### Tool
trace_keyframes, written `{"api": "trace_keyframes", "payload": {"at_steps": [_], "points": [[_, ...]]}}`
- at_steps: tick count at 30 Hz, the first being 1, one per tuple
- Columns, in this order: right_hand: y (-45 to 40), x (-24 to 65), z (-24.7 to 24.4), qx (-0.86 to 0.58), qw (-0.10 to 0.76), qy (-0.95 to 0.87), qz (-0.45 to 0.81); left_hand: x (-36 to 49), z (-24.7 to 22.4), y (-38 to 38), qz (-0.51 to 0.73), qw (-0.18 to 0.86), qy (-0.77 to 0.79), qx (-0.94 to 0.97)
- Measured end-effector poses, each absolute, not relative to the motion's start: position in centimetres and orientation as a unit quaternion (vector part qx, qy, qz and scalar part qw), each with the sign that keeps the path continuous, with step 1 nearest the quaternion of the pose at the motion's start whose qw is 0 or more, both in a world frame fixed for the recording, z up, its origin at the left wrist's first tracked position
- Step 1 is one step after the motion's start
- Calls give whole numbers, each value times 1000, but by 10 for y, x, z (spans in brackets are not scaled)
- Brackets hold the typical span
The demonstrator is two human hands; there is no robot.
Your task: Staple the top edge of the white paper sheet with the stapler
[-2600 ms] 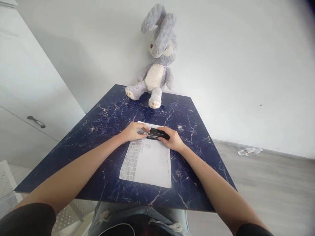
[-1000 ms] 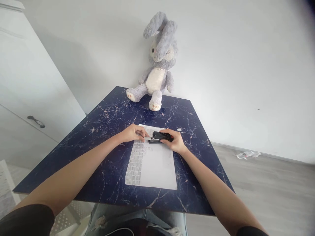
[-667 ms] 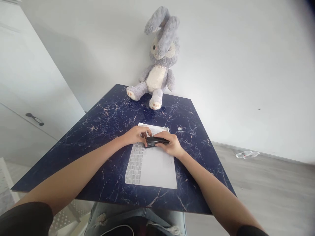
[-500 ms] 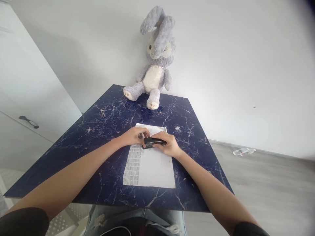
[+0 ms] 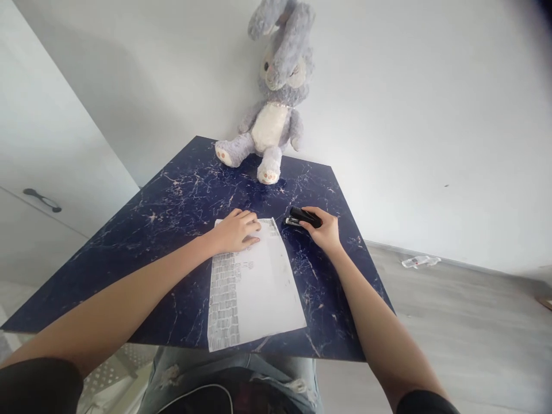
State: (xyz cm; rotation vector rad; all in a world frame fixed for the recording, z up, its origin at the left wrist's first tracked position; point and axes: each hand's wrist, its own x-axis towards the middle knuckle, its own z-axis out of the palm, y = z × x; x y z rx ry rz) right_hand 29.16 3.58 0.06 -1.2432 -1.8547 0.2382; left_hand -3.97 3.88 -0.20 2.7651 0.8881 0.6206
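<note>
1. Head view: one person sits or stands at a dark blue, marble-patterned table [image 5: 185,198], both bare hands forward on the work.
2. Left hand [image 5: 238,231]: lies palm down on the upper left part of the paper [image 5: 269,287], fingers loosely bent, with nothing seen gripped. The placement appears meant to steady the sheet against sliding.
3. Right hand [image 5: 324,230]: grasps the black stapler [image 5: 303,216] from its right end, thumb on the near side, fingers over the far side. The front end points left and is unobstructed, a hold that probably serves control of the tool.
4. Stapler position: to the right of the paper's upper right corner, apart from the sheet. Its top arm and base stand separated at the front, with pale metal between.
5. Paper position: set askew, its lower left corner reaching the table's near edge; any overhang is hard to judge. Dense markings run down its left side.
6. Plush rabbit [image 5: 271,126]: seated at the far end against the wall, presumably for support; its ear tops are cut off.
7. Not determinable: the print is illegible; whether the paper is one sheet or several, and whether the stapler touches the table, cannot be told. The right palm and the stapler's rear are hidden.
</note>
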Motion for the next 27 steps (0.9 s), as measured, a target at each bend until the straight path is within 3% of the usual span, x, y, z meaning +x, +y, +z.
{"api": "trace_keyframes", "payload": {"at_steps": [5, 12, 27], "points": [[33, 285, -2, -456, 376, -798, 118, -32, -14, 34, 165, 137, 242, 946], [30, 284, -2, -442, 371, -805, 137, -33, -16, 31, 151, 186, 245, 939], [18, 262, 12, -403, 328, -835, 179, -25, -7, 24, 55, 156, 258, 952]]}}
